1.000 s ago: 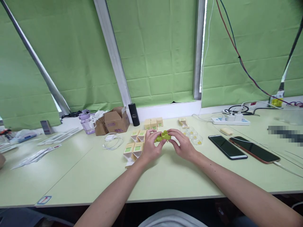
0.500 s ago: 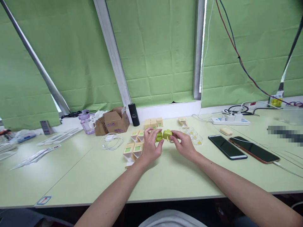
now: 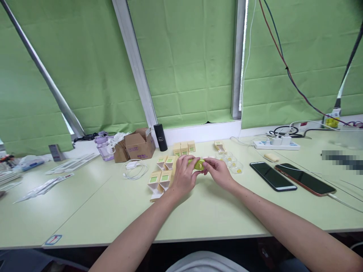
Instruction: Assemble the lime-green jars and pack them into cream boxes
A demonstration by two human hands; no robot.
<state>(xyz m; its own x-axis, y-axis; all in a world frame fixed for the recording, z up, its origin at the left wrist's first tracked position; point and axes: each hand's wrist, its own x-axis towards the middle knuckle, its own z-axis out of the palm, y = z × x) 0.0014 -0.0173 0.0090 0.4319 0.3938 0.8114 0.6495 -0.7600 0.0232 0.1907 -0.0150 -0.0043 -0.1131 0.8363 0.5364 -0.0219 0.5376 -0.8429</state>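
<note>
A small, glossy green case is held above the table between my two hands; its two parts now look joined, though fingers cover much of it. My left hand grips it from the left, thumb below and fingers over the top. From the right, the fingertips of my right hand pinch its near side. Several small cream boxes with green windows lie beside and behind my left hand. Just beyond my right hand stand clear plastic cups with yellow bits inside.
Two phones lie on the right, near a power strip. A cardboard box, a black cylinder and a purple bottle stand at the back left. A white charger cable is coiled on the table.
The right hand has moved left toward the left hand. The two green parts, apart before, have come together into one piece.
</note>
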